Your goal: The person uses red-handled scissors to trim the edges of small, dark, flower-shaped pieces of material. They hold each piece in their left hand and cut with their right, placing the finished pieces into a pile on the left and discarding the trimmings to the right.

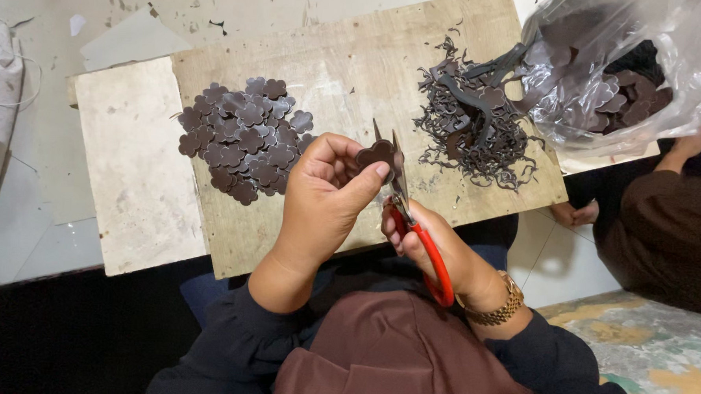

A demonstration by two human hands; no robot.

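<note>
The left hand [327, 190] pinches a dark brown flower-shaped piece [377, 153] between thumb and fingertips, holding it up above the front edge of the bench [348, 71]. The right hand [435, 252] is closed around the red handles of a pair of scissors [409, 215], whose metal blades point away from the person and stand slightly parted, touching the right side of the held piece. A gold-coloured watch [502, 304] sits on the right wrist.

The bench is a worn wooden board with a paler slab [131, 172] lying against its left edge. Toward the left side of the board, near the middle of its depth, lies a heap of cut flower shapes [243, 137], the same dark brown as the held piece, overlapping one another. Toward the right edge lies a tangled heap of thin dark offcuts [472, 123], strips and curls mixed with a few wider bits. At the far right corner a clear plastic bag [624, 67] rests partly on the bench, with more dark flower shapes showing through it.

Beyond the right edge sits another person in a brown sleeve [664, 226], whose hand [700, 141] touches the bottom of the bag.
</note>
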